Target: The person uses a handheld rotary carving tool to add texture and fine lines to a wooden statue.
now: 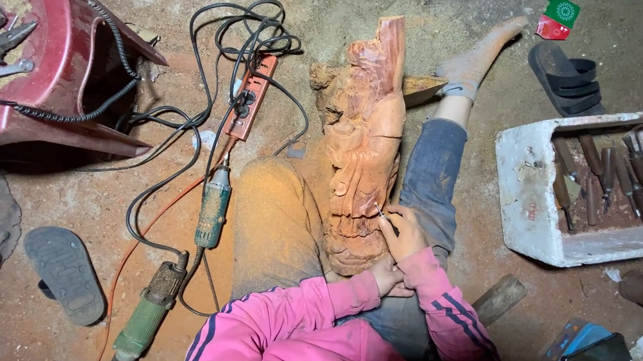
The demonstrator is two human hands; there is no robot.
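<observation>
A long reddish-brown wood carving [364,137] lies lengthwise across my lap, its far end toward my foot. My right hand [402,233] grips a thin carving tool [383,218] whose tip touches the carving's near right side. My left hand [383,274] sits just below it, fingers curled against the carving's near end, partly hidden by the right wrist. Both arms wear pink sleeves with dark stripes.
On the dusty floor at left lie a green power tool [213,209], a second green tool [149,306], tangled cables and an orange power strip [249,97]. A red stool [48,56] carries pliers. A white foam box [540,219] of chisels stands right. Sandals [65,273] lie about.
</observation>
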